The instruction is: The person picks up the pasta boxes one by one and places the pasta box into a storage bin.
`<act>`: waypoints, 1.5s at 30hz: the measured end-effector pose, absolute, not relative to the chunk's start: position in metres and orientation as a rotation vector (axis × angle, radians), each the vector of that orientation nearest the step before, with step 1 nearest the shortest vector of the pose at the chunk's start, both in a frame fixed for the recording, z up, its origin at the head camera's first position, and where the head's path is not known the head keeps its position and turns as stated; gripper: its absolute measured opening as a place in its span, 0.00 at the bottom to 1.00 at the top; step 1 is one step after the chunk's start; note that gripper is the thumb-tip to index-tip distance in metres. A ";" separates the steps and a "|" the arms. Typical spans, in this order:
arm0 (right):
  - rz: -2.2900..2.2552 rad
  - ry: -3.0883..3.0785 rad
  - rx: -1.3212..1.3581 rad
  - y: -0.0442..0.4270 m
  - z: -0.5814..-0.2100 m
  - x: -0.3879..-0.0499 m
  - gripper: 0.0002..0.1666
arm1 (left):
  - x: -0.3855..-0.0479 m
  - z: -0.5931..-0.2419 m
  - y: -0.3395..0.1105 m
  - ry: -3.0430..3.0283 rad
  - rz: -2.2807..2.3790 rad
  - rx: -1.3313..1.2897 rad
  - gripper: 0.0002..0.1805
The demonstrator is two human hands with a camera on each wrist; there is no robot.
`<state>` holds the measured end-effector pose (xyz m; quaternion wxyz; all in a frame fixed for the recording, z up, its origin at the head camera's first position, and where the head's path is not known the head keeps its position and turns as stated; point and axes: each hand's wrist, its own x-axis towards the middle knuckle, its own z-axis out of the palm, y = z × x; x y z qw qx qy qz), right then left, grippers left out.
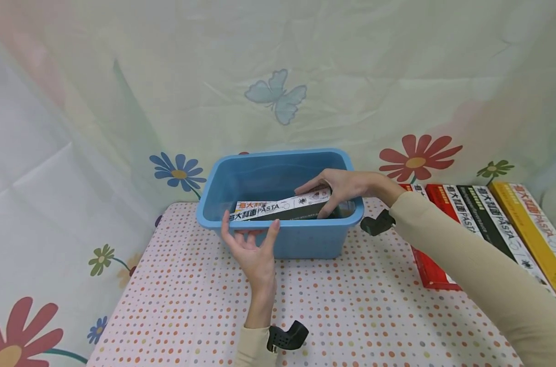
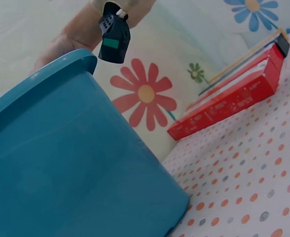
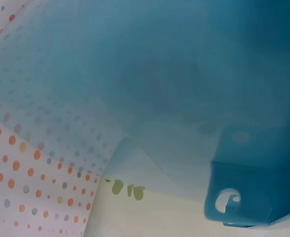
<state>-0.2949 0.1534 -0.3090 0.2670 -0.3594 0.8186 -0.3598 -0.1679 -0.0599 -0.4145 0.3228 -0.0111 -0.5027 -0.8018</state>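
A blue plastic bin (image 1: 305, 239) stands on the dotted table in the head view. Inside it lies a black-and-white pasta box (image 1: 282, 209), tilted with its right end higher. My right hand (image 1: 344, 186) reaches over the bin's right side and grips that end between thumb and fingers. Behind this box, the edge of another pasta box with orange lettering (image 1: 250, 205) shows in the bin. My left hand (image 1: 252, 251) holds the bin's front rim near the left corner, thumb and forefinger reaching up over it. Bin walls fill much of both wrist views, hiding the boxes inside.
Several pasta boxes lie side by side on the table at the right: red boxes (image 1: 429, 275), a black one (image 1: 484, 214) and a yellow one (image 1: 525, 234). A floral cloth backdrop (image 1: 351, 76) rises right behind the bin. My right forearm passes over the red boxes.
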 end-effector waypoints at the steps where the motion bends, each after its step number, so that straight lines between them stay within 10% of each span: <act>1: -0.994 2.198 -0.973 0.153 -0.309 -0.295 0.44 | -0.168 -0.414 -0.060 -1.321 -2.102 -0.028 0.58; 18: -1.356 2.604 -0.964 0.214 -0.308 -0.210 0.35 | -0.168 -0.416 -0.066 -1.326 -2.077 -0.013 0.58; 45: -1.292 2.744 0.331 0.345 -0.447 -0.124 0.45 | -0.174 -0.416 -0.052 -1.372 -2.114 -0.072 0.57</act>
